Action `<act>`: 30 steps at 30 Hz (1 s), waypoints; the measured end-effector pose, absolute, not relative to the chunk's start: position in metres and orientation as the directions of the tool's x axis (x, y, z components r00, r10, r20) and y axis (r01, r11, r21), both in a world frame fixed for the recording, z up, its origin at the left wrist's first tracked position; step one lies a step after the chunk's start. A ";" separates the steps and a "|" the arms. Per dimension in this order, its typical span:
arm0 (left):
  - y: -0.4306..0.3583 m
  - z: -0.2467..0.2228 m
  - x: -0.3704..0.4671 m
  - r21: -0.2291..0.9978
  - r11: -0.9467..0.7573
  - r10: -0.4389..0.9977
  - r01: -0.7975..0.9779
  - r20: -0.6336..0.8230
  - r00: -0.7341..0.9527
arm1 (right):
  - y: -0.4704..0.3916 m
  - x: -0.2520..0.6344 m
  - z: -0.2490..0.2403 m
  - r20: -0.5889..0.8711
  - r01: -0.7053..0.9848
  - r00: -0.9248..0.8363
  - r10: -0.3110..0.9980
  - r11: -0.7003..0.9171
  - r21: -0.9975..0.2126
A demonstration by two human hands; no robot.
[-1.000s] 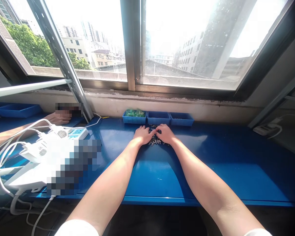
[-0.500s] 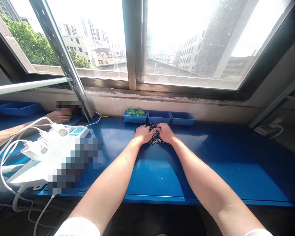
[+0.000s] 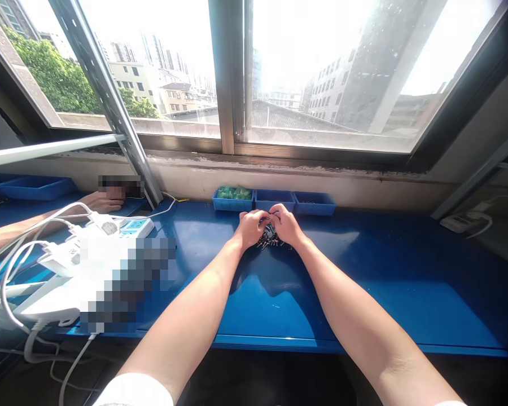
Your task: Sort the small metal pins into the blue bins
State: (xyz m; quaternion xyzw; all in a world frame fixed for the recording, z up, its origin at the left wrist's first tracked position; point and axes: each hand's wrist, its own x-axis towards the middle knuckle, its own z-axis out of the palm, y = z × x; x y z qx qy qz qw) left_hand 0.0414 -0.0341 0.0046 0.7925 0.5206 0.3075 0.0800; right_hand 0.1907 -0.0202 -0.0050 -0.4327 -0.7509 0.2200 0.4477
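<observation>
A loose pile of small metal screw-like pieces [image 3: 271,237] lies on the blue bench top. Over its left side is my left hand [image 3: 250,226], its fingers curled inward. My right hand [image 3: 285,223] arches over the other side with bent fingers. The fingertips of both hands come together just above the far part of the pile. Both hands look closed in a pinch, but whatever is between the fingers is hidden or too small to make out.
Behind my hands stand a blue bin of green packets [image 3: 233,194], a middle blue bin [image 3: 274,202] and a right blue bin [image 3: 314,204]. White plugs and cables crowd a power strip [image 3: 138,226] at left. Another person's hand [image 3: 108,198] works beyond a metal post [image 3: 131,135].
My hands have risen slightly off the pile. Their fingers, spread over the pieces before, are now drawn together and bent, and more of the pile shows below them.
</observation>
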 end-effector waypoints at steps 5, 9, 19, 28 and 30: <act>-0.033 0.005 0.040 0.430 -0.406 0.874 0.806 0.440 0.206 | -0.023 0.191 -0.004 0.500 0.393 -0.202 0.842 0.537 -0.747; -0.030 0.003 0.038 0.443 -0.378 0.888 0.813 0.422 0.183 | -0.024 0.194 -0.002 0.488 0.236 -0.214 0.846 0.529 -0.815; -0.030 0.003 0.040 0.411 -0.360 0.915 0.838 0.332 0.230 | -0.021 0.198 -0.004 0.399 0.124 -0.184 0.898 0.424 -0.897; -0.024 -0.003 0.039 0.409 -0.194 0.949 0.892 0.310 0.064 | -0.013 0.208 -0.005 0.515 0.367 0.025 0.857 0.471 -0.802; -0.021 -0.006 0.037 0.400 -0.170 0.956 0.901 0.288 0.053 | -0.012 0.211 -0.006 0.526 0.418 0.056 0.848 0.459 -0.784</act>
